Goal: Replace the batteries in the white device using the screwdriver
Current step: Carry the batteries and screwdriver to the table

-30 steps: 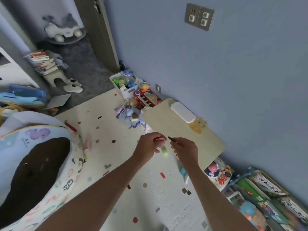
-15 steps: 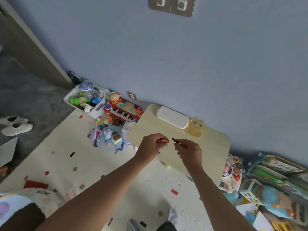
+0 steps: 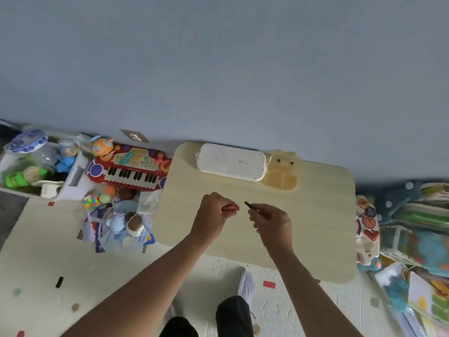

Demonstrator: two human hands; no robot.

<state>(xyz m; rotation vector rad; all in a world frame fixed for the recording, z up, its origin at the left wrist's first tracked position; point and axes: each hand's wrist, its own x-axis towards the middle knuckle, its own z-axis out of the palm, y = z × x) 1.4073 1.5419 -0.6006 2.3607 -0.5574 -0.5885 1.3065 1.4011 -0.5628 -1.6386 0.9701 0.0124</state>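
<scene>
Looking down from the head camera, I see both bare forearms reaching over the pale wooden rounded-corner tabletop (image 3: 315, 239), which stands against the blue-grey wall (image 3: 218, 69). My left hand (image 3: 210, 216) is curled closed, its grip pinched on a small red battery pack (image 3: 230, 207) whose end pokes out toward the right. My right hand (image 3: 273, 221) sits just beside it, apart by a small gap, its grip closed around a thin black screwdriver (image 3: 252, 206) whose tip angles up and left toward the red pack without touching it. The white oblong plastic device (image 3: 230, 162) lies flat at the far edge of the tabletop, close to the wall and well beyond both hands; small dark dots mark its upper face. Touching the device's right end is a translucent yellow bear-shaped tray (image 3: 281, 176). Left of the tabletop, on the cream speckled floor mat (image 3: 48, 251), a red toy keyboard with black and white keys (image 3: 128, 170) sits among a jumble of small toys. Right of the tabletop, colourful picture books (image 3: 425, 215) are piled on the floor. Near the bottom edge, dark trouser fabric shows between my forearms.
</scene>
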